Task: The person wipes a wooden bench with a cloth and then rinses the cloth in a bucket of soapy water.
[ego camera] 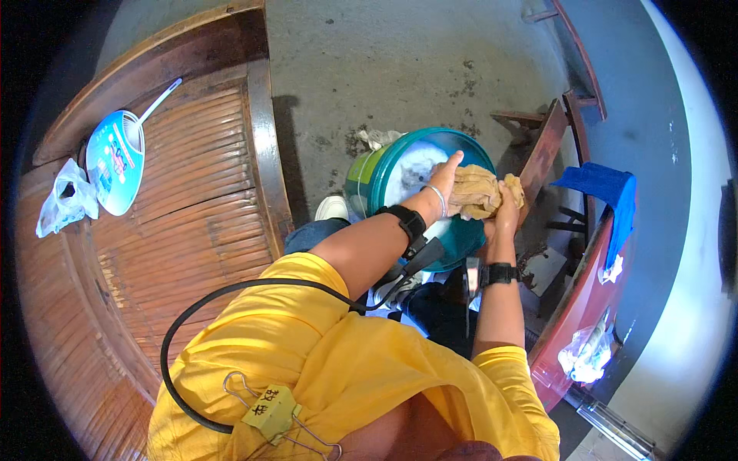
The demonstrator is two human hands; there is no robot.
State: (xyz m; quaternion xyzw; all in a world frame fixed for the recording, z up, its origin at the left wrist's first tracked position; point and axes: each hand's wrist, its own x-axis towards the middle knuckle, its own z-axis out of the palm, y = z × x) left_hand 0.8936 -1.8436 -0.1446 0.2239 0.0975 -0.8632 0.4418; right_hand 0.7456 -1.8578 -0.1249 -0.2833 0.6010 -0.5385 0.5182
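A wet tan cloth (475,193) is bunched up between my two hands over a teal bucket (377,178). White suds (410,170) float on the water inside it. My left hand (443,183) grips the cloth's left end, its thumb pointing up and away from me. At the other end, my right hand (506,208) is closed round the cloth, and a crumpled bit sticks out past the fingers. A silver bangle (439,199) circles my left wrist. Black straps sit on both forearms, and a black cable (230,288) loops from the left one.
On the left is a slatted wooden bed or bench (190,167), bearing a blue hand fan (115,164) and a plastic bag (69,199). A wooden stool or bench (545,155) stands right of the bucket. Nearer me, a red table (582,311) holds a blue cloth (614,196) and a plastic bag (585,354).
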